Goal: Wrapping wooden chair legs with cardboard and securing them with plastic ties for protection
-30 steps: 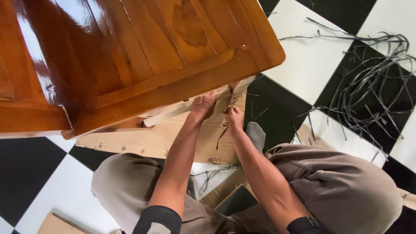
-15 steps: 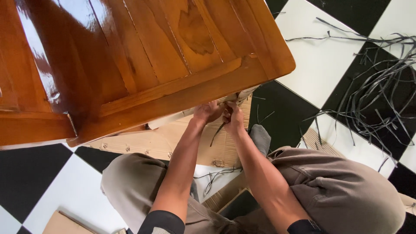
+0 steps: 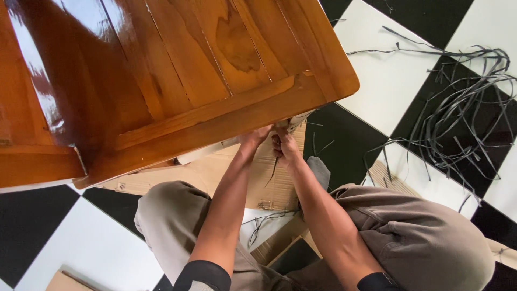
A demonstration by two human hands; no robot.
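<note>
Underneath, both hands [image 3: 269,141] pinch pale cardboard wrapping [image 3: 293,121], torn.

Pale cardboard wrapping [image 3: 293,121] and a thin dark strap [image 3: 273,171], just under the glossy wooden tabletop's [image 3: 177,70] corner.

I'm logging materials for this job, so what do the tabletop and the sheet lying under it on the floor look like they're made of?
The tabletop looks like solid wood with a glossy varnish: visible grain, joined boards, bright reflections. The sheet looks like plain brown cardboard, matte, with ragged edges.
</note>
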